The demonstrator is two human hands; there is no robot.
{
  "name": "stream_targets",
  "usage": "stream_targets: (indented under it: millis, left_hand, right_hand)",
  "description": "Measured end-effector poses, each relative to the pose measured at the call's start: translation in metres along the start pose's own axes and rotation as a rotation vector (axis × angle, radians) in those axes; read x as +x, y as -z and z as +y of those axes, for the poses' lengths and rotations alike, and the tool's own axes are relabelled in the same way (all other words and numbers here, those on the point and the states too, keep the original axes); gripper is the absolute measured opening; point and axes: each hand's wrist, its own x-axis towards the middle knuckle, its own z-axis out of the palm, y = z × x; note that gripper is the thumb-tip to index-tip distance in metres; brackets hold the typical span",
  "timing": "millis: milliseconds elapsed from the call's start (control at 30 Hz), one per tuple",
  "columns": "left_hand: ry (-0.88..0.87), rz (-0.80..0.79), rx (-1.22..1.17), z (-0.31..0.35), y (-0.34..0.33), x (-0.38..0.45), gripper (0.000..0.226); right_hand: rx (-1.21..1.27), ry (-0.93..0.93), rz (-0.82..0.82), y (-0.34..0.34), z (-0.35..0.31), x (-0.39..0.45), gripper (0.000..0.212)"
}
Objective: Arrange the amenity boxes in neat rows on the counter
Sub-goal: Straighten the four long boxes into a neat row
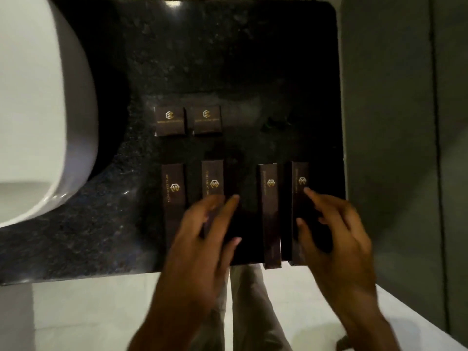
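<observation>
Dark brown amenity boxes with gold logos lie on the black stone counter (228, 59). Two small square boxes (170, 121) (207, 120) sit side by side in a back row. In front, several long boxes lie lengthwise in a row: the leftmost (173, 188), a second (212, 178), a third (270, 211) and the rightmost (300, 173). My left hand (205, 231) hovers over the second long box, fingers spread, blurred. The fingers of my right hand (331, 224) rest on the rightmost long box; whether they grip it is unclear.
A white basin (38, 122) rises at the left of the counter. The counter's front edge runs just under my wrists, with a pale floor and my trouser legs (253, 312) below. A grey wall (392, 122) borders the counter on the right.
</observation>
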Motion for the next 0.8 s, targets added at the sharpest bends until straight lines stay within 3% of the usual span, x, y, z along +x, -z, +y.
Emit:
stream_targets:
  millis: [100, 233, 800]
  left_hand:
    - [-0.046, -0.099, 0.104, 0.033, -0.036, 0.013, 0.092]
    - [0.079, -0.189, 0.124, 0.039, -0.063, 0.023, 0.111]
    - [0.042, -0.191, 0.102, 0.030, -0.069, 0.027, 0.107]
  right_hand:
    - [-0.037, -0.046, -0.157, 0.008, 0.022, 0.007, 0.065]
    - [-0.080, -0.028, -0.302, 0.004, 0.037, 0.005, 0.076]
    - [-0.137, -0.025, -0.341, 0.007, 0.040, 0.012, 0.075]
